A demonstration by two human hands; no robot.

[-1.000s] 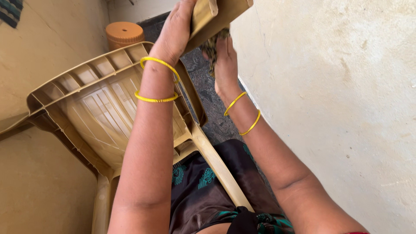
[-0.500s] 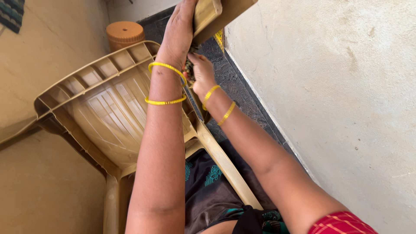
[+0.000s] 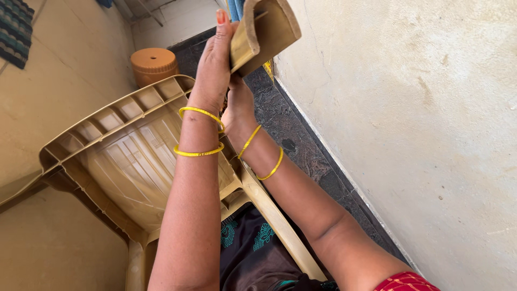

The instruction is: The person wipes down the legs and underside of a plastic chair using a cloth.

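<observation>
Left hand wrapped round raised leg of overturned beige plastic chair, fingers closed on it. Right hand just below, touching chair frame; grip not visible. Orange stool far left by wall.

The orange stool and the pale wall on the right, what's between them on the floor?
In the head view, a strip of dark speckled floor runs between the orange stool and the wall, crossed by the raised chair leg and both hands.

Left hand: two thin yellow bangles at wrist, painted thumbnail. Right hand: two yellow bangles. Red patterned sleeve at right upper arm. Dark teal-printed garment below.
</observation>
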